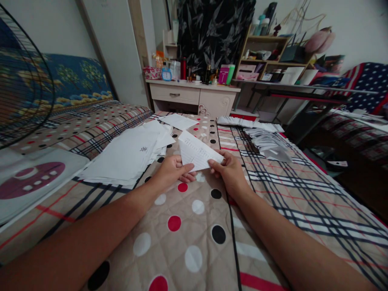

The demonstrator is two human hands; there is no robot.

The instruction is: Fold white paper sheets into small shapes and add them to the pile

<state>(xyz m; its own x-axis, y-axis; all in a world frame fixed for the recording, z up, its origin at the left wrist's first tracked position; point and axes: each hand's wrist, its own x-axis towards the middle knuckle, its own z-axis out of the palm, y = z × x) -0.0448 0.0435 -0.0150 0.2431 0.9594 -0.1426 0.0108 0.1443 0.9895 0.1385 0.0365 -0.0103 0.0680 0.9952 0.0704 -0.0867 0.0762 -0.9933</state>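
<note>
Between my two hands is a folded sheet of paper (198, 152), white with printed or written lines, its upper edge slanting down to the right. My left hand (175, 169) pinches its lower left part, thumb on top. At the right corner, my right hand (227, 169) grips it between thumb and fingers. Left of my hands lies a pile of white paper sheets (121, 155), one bearing a dark written character. Another white sheet (178, 121) rests just beyond the folded one. To the right is a spread stack of folded papers (268, 143).
All the papers lie on a dotted and plaid bedspread (188, 226). A row of white folded pieces (236, 121) sits near the far edge. A white bag with a purple print (39, 178) and a fan (24, 81) are at left. Beyond stands a dresser (182, 95) with bottles.
</note>
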